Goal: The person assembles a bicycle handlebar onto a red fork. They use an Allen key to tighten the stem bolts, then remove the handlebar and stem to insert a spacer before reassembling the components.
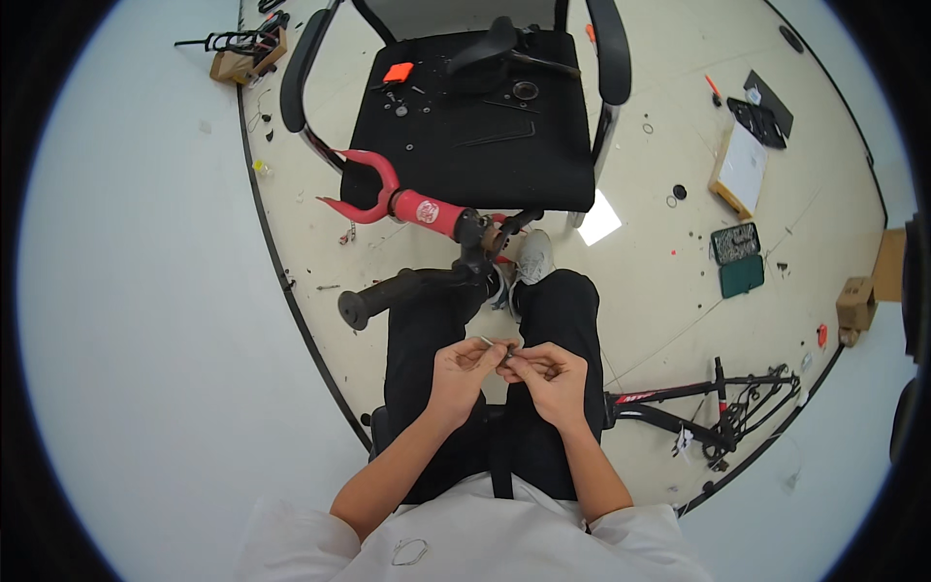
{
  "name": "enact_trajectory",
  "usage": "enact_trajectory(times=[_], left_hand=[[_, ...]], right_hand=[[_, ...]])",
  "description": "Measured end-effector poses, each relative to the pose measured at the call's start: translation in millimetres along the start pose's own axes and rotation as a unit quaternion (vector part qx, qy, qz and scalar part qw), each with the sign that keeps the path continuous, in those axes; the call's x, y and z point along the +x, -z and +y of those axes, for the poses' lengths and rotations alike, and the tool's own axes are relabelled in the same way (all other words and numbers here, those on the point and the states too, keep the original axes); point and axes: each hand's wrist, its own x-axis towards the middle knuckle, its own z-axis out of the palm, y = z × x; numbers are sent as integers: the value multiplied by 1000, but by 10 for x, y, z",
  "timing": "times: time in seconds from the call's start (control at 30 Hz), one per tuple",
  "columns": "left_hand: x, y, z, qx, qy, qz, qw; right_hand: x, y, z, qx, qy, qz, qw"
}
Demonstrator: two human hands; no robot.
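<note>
My left hand [464, 371] and my right hand [553, 380] meet above my lap, with thumbs and fingers pinched together. Between their fingertips is a small metal piece [487, 340] with a thin, pale end like a bolt; its rest is mostly hidden. Just beyond my hands, a red bicycle fork [432, 214] with a black stem [474, 239] leans near my knees. A black handlebar [412, 285] with a rubber grip [355, 310] reaches left across my thigh. Neither hand touches these parts.
A black office chair [378, 145] faces me, bearing a bicycle saddle [490, 47], an orange piece [398, 73], hex keys [499, 135] and small hardware. At right are a green case [742, 276], a white box [739, 170] and a black bicycle frame [669, 412].
</note>
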Motion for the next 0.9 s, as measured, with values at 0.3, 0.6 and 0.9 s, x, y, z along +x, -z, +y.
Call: enact_trajectory(times=[0.3,0.6,0.9], left_hand=[[71,2,74,37,-102,-4,994],[305,210,-68,-74,-22,42,996],[512,333,-176,-115,61,-28,991]], right_hand=[[91,-140,-129,59,4,-9,998],[1036,-90,-715,-232,122,69,963],[3849,262,-925,-580,296,149,744]])
